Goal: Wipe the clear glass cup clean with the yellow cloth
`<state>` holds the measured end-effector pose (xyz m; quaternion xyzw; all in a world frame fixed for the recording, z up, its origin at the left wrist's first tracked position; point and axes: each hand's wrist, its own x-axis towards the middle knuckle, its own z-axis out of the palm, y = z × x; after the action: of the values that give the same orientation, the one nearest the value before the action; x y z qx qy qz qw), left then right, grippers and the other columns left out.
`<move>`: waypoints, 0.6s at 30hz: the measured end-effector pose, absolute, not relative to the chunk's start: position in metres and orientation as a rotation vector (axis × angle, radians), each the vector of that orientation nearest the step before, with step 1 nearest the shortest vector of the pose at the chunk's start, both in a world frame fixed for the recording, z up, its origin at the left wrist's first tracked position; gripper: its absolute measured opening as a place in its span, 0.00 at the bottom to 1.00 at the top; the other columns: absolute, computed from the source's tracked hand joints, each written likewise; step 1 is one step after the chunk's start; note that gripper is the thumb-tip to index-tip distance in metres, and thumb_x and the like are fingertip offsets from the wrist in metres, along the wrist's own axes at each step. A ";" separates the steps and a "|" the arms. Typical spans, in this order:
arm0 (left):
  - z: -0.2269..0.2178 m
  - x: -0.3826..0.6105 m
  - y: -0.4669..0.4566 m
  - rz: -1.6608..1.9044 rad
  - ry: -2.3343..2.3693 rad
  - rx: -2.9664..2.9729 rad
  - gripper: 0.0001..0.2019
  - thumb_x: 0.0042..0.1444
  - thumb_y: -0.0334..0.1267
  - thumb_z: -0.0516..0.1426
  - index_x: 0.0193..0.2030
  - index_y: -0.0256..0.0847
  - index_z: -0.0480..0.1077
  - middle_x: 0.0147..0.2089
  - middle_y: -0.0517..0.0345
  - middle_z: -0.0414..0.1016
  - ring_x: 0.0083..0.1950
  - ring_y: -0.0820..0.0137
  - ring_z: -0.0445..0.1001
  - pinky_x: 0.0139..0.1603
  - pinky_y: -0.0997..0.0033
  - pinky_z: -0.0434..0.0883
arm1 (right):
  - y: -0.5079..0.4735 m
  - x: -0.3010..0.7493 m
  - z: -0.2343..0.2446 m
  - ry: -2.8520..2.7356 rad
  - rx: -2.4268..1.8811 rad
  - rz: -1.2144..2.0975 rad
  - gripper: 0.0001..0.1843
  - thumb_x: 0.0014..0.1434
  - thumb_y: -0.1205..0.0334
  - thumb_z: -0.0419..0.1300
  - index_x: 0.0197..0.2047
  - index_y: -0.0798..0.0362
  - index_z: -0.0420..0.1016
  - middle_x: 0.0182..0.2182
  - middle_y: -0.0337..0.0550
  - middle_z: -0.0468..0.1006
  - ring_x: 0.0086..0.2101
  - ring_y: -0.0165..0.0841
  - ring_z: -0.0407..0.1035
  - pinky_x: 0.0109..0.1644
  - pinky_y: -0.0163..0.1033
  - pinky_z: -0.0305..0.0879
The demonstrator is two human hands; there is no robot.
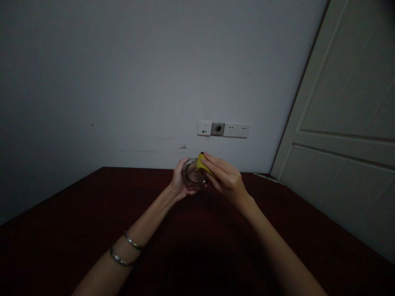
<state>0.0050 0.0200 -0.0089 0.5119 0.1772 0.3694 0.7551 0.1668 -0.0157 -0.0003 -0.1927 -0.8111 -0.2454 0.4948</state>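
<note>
My left hand (179, 181) is wrapped round the side of a round, clear glass vessel (186, 177), tilted so that its open mouth faces me. Whether it is a cup or a jar I cannot tell. My right hand (226, 176) pinches a small yellow object (201, 164) with a dark tip at the top, held at the right side of the glass rim. Fingers cover much of the yellow object, so its kind is unclear. Both hands are raised over the dark red table, close together.
The dark red tabletop (129, 209) runs back to a pale wall (138, 82). Wall sockets (236, 130) and a grey switch plate (217, 129) sit above its back edge. A panelled white door (345, 135) stands at the right. A thin flat strip (268, 178) lies near the back right corner.
</note>
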 end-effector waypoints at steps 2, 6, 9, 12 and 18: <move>-0.008 0.005 0.018 0.850 0.339 1.064 0.30 0.53 0.60 0.40 0.29 0.35 0.69 0.21 0.47 0.73 0.10 0.75 0.56 0.08 0.80 0.46 | -0.017 0.165 0.002 -1.967 -0.472 -0.643 0.25 0.60 0.71 0.55 0.61 0.55 0.62 0.55 0.53 0.70 0.55 0.39 0.66 0.56 0.49 0.69; -0.007 0.006 0.014 0.949 0.302 0.890 0.27 0.53 0.57 0.40 0.27 0.36 0.67 0.17 0.54 0.66 0.10 0.76 0.55 0.07 0.81 0.48 | -0.019 0.161 0.005 -1.982 -0.493 -0.724 0.21 0.60 0.70 0.54 0.57 0.59 0.67 0.52 0.56 0.73 0.54 0.39 0.67 0.56 0.48 0.70; -0.007 0.006 0.014 0.999 0.288 0.783 0.25 0.56 0.53 0.39 0.28 0.36 0.67 0.15 0.58 0.62 0.10 0.75 0.56 0.07 0.81 0.49 | -0.021 0.158 0.006 -1.971 -0.473 -0.769 0.18 0.60 0.70 0.55 0.54 0.61 0.69 0.49 0.57 0.75 0.53 0.38 0.68 0.55 0.47 0.71; -0.008 0.007 0.015 1.039 0.262 0.704 0.25 0.58 0.50 0.38 0.27 0.36 0.68 0.14 0.58 0.61 0.10 0.73 0.57 0.06 0.80 0.51 | -0.023 0.154 0.007 -1.975 -0.421 -0.784 0.17 0.59 0.71 0.55 0.52 0.62 0.71 0.48 0.57 0.76 0.53 0.38 0.68 0.56 0.47 0.70; 0.004 0.019 0.008 1.260 0.312 0.442 0.19 0.59 0.40 0.43 0.24 0.34 0.68 0.16 0.55 0.67 0.14 0.73 0.65 0.13 0.77 0.63 | -0.028 0.143 0.003 -1.989 -0.358 -0.766 0.13 0.58 0.72 0.56 0.46 0.66 0.74 0.45 0.58 0.78 0.50 0.39 0.71 0.56 0.44 0.70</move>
<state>0.0193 0.0078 0.0042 0.2043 0.1442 0.5818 0.7739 0.1432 -0.0282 0.0034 -0.1460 -0.8119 -0.3127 0.4709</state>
